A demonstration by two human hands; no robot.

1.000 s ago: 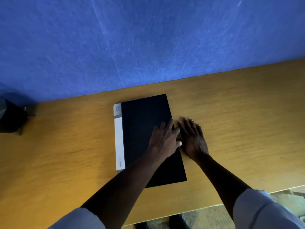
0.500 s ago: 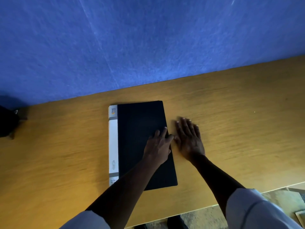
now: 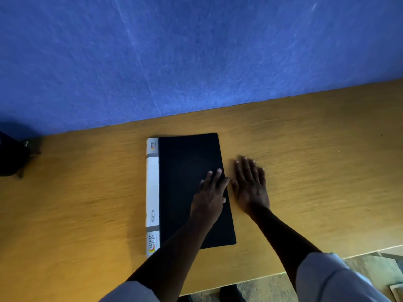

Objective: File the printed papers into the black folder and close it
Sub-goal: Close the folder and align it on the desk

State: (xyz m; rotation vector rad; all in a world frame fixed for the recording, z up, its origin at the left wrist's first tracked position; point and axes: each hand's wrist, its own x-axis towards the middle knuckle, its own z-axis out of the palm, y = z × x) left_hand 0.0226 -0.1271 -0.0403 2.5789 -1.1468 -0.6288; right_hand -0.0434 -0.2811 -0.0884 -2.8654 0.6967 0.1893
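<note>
On the yellow-brown wooden desk [image 3: 305, 136], the flat black folder with a white and grey spine strip [image 3: 187, 184] lies shut, its long side running away from me, near the desk's far edge where the blue felt-like wall panel [image 3: 196, 51] begins. My left hand [image 3: 210, 196] lies flat on the cover close to its right edge, fingers straight and slightly spread, pressing down rather than gripping. My right hand [image 3: 250, 186] rests palm-down on the bare wood just beside the folder, fingers spread, holding nothing. The spine reads "SMART LIFE" beside an orange-red swirl logo at the near end, and repeats it smaller at the middle and far end; finer print there is too blurred to read. A dark object [image 3: 11, 158] sits at the left edge, possibly a bag.
</note>
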